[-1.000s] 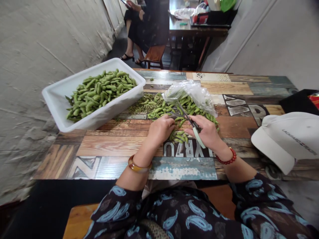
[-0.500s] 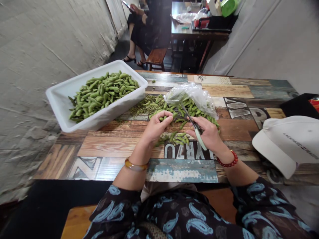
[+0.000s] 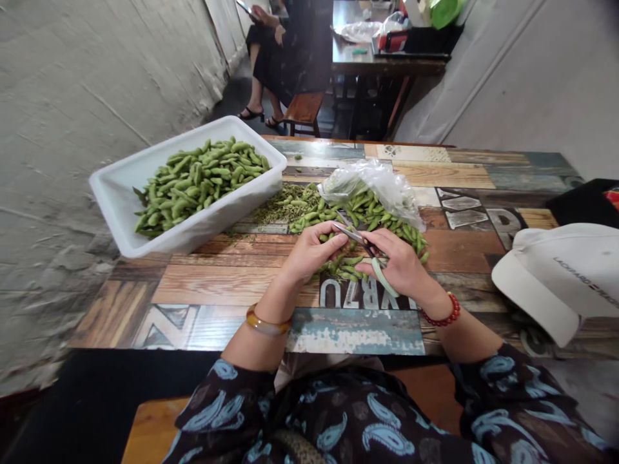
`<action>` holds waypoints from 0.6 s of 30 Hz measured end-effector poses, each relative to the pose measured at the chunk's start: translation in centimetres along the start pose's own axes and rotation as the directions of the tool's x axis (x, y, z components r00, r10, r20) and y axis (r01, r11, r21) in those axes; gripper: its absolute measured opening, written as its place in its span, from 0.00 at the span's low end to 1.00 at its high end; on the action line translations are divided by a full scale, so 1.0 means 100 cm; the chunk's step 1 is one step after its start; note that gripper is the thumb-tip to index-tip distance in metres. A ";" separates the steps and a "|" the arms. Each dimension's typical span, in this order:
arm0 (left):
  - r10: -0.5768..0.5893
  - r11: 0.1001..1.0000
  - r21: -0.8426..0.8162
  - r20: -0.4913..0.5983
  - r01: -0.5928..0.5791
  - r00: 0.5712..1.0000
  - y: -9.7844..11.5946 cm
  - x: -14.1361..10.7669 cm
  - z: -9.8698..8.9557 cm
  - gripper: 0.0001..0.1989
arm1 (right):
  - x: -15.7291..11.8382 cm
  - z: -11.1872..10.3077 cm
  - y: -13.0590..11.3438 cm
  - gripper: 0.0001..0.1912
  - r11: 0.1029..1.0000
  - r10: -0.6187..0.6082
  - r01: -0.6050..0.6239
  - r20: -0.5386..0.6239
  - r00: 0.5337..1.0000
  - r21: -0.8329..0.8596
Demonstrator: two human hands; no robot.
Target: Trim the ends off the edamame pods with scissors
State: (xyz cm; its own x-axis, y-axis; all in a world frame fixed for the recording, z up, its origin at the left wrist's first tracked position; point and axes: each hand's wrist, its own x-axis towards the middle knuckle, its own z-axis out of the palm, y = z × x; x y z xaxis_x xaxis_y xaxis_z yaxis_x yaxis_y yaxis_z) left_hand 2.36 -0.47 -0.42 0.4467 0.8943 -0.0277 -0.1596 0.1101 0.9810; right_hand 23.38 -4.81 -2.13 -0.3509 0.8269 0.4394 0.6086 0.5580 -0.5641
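My left hand is closed in a pinch around a green edamame pod, partly hidden by the fingers. My right hand grips scissors with pale green handles. Their blades reach left to the fingertips of my left hand and look parted. Beyond both hands lies a heap of edamame pods, partly covered by a clear plastic bag. More loose pods lie on the table beneath my hands.
A white plastic tub holding many pods stands at the left, beside a pile of trimmings. To the right is a white cap. Behind the patterned table, a seated person holds a phone near another table.
The scissors have swung left and their blades now meet my left fingertips. My left hand has shifted slightly right, towards my right hand.
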 end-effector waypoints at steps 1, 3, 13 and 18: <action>0.016 1.000 0.012 0.013 -0.016 1.000 0.000 0.000 0.001 0.14 | 0.000 0.000 -0.001 0.29 1.000 0.003 -0.003 0.001 1.000 -0.001; 0.031 0.999 0.027 0.030 -0.031 0.999 0.000 0.000 0.001 0.14 | 0.000 0.000 -0.002 0.29 1.000 0.006 -0.006 0.002 1.000 0.000; 0.045 0.996 0.076 -0.014 -0.044 0.999 -0.001 0.000 0.003 0.13 | 0.001 -0.002 -0.003 0.26 1.000 -0.024 0.024 0.003 1.000 0.007; 0.073 0.993 0.099 -0.061 -0.067 0.995 -0.001 0.000 0.002 0.12 | 0.000 -0.003 -0.001 0.24 0.998 -0.047 0.047 0.002 0.999 -0.031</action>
State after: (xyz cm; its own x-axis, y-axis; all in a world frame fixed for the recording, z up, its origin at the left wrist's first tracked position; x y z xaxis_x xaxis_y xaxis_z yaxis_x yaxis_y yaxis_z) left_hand 2.60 -0.57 -0.51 0.3794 0.9246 0.0329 -0.1015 0.0063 0.9948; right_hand 23.51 -4.86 -1.84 -0.3808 0.8000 0.4637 0.6132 0.5939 -0.5209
